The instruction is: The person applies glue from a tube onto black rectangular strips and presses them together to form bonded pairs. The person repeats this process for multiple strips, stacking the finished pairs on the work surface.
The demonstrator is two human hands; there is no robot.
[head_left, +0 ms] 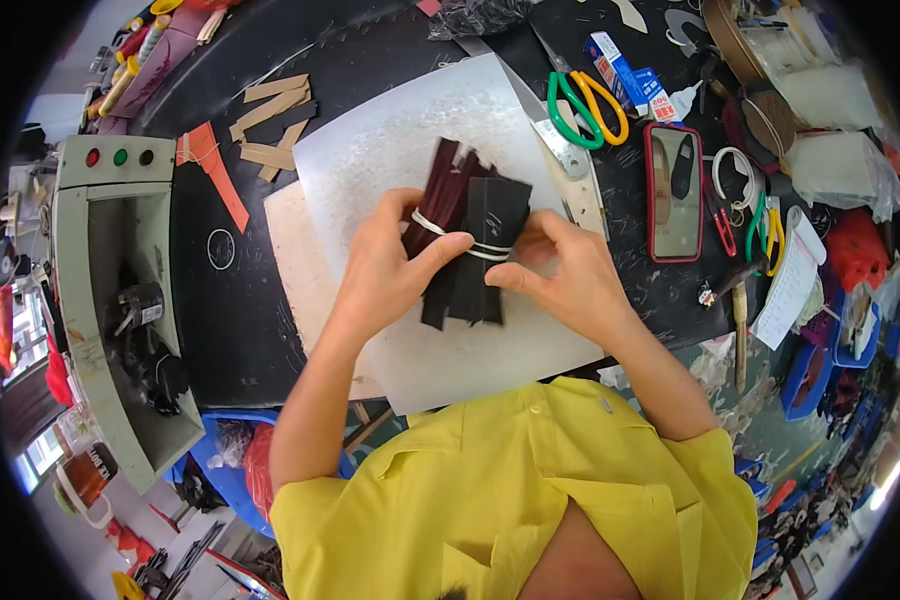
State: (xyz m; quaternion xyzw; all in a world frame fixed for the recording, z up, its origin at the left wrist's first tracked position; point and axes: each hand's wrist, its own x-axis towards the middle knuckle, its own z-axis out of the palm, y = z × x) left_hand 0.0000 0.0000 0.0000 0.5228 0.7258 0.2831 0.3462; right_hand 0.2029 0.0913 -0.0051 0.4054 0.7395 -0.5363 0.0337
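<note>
Cluttered workshop table [240, 300] bearing a pale, matte cutting sheet [390, 140]. Above it, the left hand [385, 270] clasps a bundle of dark, flat leather-like strips [470, 235], thumb pressed on its white rubber band [490, 250]. The right hand [570, 275] pinches the bundle's edge with closed fingers. Step judged: banding; seating the loop demands a steady grip.

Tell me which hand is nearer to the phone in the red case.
Right. The right hand pinches the bundle of dark strips just left of the phone; the left hand grips the bundle's far side, farther away.
</note>
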